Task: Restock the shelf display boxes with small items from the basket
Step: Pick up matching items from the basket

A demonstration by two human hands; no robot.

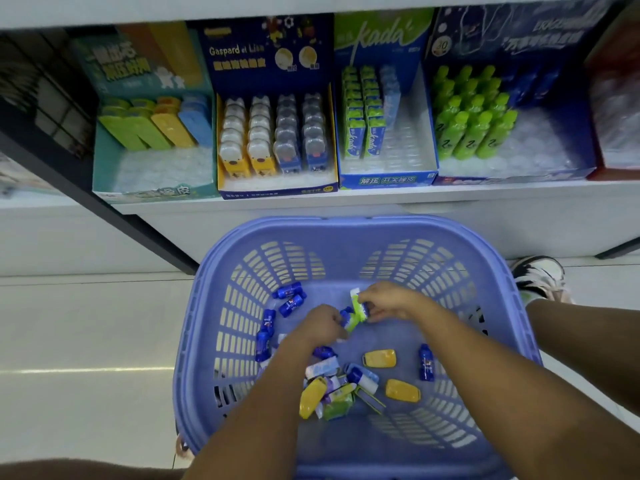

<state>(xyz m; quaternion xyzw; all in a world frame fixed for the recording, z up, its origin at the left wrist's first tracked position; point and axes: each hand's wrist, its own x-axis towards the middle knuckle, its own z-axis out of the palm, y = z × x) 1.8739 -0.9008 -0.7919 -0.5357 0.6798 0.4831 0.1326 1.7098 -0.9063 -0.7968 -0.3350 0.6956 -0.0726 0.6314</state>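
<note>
Lavender plastic basket (pixel 346 225) at lower centre holds many loose small items (pixel 401 391), and the display boxes (pixel 277 190) along the top of the frame show bare gaps, so restocking looks far from finished. Right hand (pixel 388 301) pinches a green pack (pixel 356 315) inside the basket. Left hand (pixel 320 325), fingers curled, seems to grip the pack's lower end.

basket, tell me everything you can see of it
The basket is light purple plastic, rectangular with rounded corners, a thick smooth rim and slotted walls. It stands upright before the shelf. Small blue, yellow and green items lie scattered on its bottom. Both hands reach inside, the left hand and right hand holding a green item between them.
</note>
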